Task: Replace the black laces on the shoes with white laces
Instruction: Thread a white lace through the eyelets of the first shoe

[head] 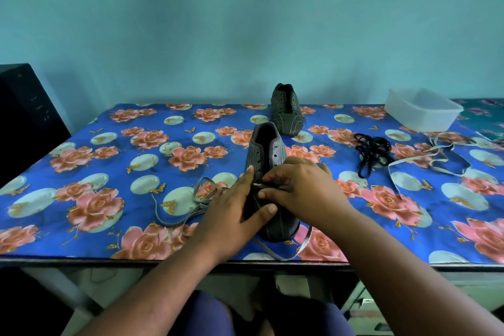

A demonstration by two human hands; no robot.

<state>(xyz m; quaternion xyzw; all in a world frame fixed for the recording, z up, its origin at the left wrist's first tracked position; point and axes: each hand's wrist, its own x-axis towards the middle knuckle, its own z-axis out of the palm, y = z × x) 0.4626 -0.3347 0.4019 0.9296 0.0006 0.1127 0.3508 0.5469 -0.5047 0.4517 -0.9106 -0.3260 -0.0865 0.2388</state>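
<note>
Teal wall behind, and below it a table under a blue cloth printed with pink roses. At the centre I see the near shoe — grey, striped, toe toward me. My left hand lies on its left flank with fingers fairly straight, thumb pressed across the toe area. My right hand pinches the tip of a white lace at the lower eyelets; the rest of that lace trails off toward 9 o'clock. At 12 o'clock stands the second shoe, unlaced. Toward 2 o'clock lie the black laces in a heap, with another white lace beside them and a clear plastic box beyond.
</note>
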